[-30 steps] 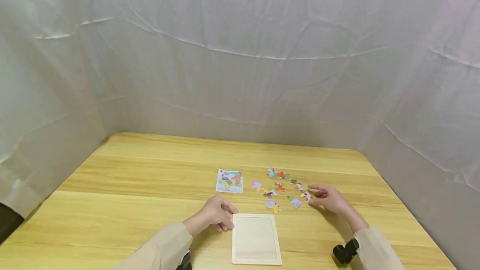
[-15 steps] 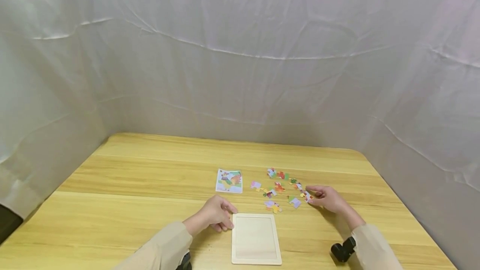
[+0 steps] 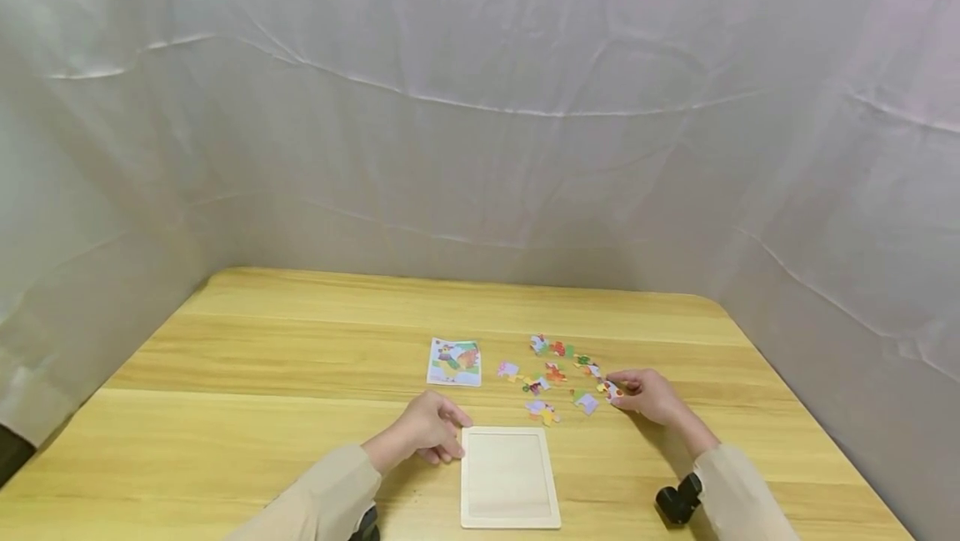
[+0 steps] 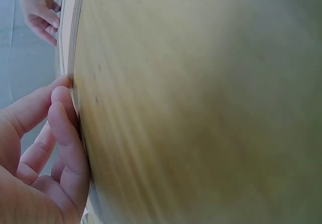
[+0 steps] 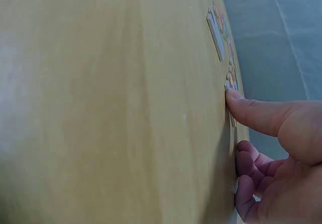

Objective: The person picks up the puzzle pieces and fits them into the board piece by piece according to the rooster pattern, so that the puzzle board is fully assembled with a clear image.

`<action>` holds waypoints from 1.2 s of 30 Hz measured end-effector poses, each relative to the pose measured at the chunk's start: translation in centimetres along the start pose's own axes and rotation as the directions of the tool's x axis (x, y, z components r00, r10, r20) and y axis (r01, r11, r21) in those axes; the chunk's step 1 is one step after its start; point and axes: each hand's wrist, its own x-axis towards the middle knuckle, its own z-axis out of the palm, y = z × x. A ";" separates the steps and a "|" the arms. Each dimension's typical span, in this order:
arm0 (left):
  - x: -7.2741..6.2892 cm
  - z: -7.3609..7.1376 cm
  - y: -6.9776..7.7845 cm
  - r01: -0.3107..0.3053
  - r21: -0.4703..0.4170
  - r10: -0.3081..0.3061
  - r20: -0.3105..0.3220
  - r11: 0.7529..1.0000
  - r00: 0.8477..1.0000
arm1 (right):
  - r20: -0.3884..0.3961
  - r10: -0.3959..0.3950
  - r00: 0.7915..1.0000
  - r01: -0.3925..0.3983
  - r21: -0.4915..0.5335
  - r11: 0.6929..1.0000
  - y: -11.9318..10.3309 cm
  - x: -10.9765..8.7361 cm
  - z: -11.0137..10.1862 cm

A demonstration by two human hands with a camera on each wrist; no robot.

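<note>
Puzzle pieces [image 3: 555,374] scattered over the wood-grained counter [image 3: 262,341]

Your right hand [image 3: 651,396] touches the rightmost piece [image 3: 613,392], whether pinching I cannot tell; your left hand [image 3: 426,428] rests loosely parted fingers against the pale tray [image 3: 510,474]; creased grey cloth [image 3: 480,174] hangs behind and beside.

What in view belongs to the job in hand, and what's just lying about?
In the job:
jigsaw pieces
pale tray
picture card, probably the reference
left hand, at the tray's edge
right hand, at one piece

Just there:
wooden tabletop
grey curtain
black wrist devices
</note>
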 end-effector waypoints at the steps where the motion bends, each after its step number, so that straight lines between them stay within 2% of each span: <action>1: 0.0 0.0 0.0 0.000 0.001 0.000 0.000 1.000 1.000 | -0.007 -0.001 1.000 0.001 -0.002 1.000 0.0 0.0 0.0; 9: 0.0 0.0 0.0 0.008 0.001 -0.008 0.000 1.000 1.000 | -0.082 0.064 0.995 -0.056 0.090 0.994 0.3 -0.2 0.2; 22: -0.1 0.0 0.1 0.002 0.012 -0.002 -0.002 1.000 1.000 | -0.068 0.098 0.993 -0.082 0.209 0.974 0.3 -0.4 0.0; 31: -0.1 0.0 0.1 0.006 -0.001 -0.006 0.008 1.000 1.000 | -0.058 0.095 0.994 -0.081 0.215 0.973 0.2 -0.5 -0.2; 36: 0.0 -0.1 0.1 0.003 -0.001 -0.003 0.010 1.000 1.000 | -0.067 0.126 0.990 -0.111 0.198 0.974 -0.4 -0.7 -0.3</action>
